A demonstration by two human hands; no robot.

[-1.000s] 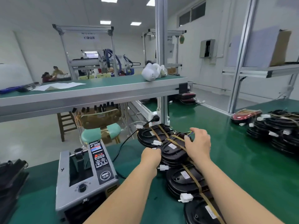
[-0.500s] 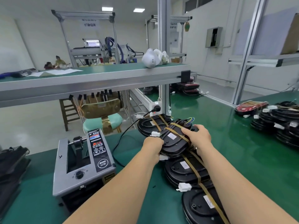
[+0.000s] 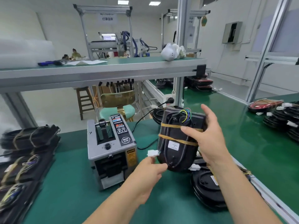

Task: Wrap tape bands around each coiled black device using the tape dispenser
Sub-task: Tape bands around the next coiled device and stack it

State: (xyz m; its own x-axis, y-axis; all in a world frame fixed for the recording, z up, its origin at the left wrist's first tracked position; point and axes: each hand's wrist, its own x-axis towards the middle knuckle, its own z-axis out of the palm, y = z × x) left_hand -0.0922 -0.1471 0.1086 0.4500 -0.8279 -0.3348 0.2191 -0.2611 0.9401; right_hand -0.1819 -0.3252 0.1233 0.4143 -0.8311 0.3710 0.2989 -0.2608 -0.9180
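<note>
Left of the tape dispenser, at the edge of the green table, lies a blurred stack of black devices crossed by tan bands. The tape dispenser is a grey box standing upright on the table, with a dial on top and a black button panel along its right side; a black power cable runs from behind it toward a socket. Just right of the dispenser's front corner is the left hand, thumb raised, fingertips at the bottom edge of the coiled black device; whether they grip that edge or only touch it cannot be told. A white connector hangs just above that hand, between the dispenser and the device. The coiled black device is held upright in the air right of the dispenser, clear of the table, with coloured wires at its top, two tan tape bands across its upper half and a white label below them. The right hand clasps it from the far side, fingers curled over the front across the bands, thumb up behind the upper corner. Beneath it, further right of the dispenser, other black devices lie flat on the table. Farthest right from the dispenser, well apart, sits another pile of black devices with a red device beside it.
</note>
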